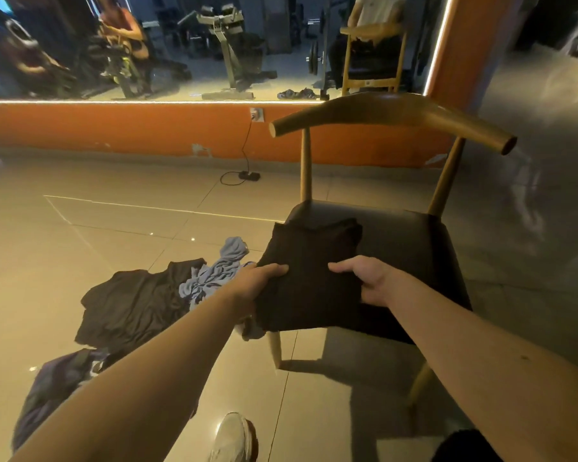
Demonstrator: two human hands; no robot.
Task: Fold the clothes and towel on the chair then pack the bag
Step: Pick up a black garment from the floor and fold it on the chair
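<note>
The dark bag (57,378) lies slumped on the floor (114,221), below and left of the left grip (257,283); what it holds cannot be told. Both grips are closed on a folded black garment (309,278): the left grip pinches its left edge, thumb on top, and the right grip (364,278) pinches its right edge likewise. The garment spans between the grips over the front left corner of the chair (407,238) seat. Both forearms reach forward. Just left of the left grip, a crumpled blue-grey cloth (214,271) and a spread black shirt (131,305) lie on the floor
</note>
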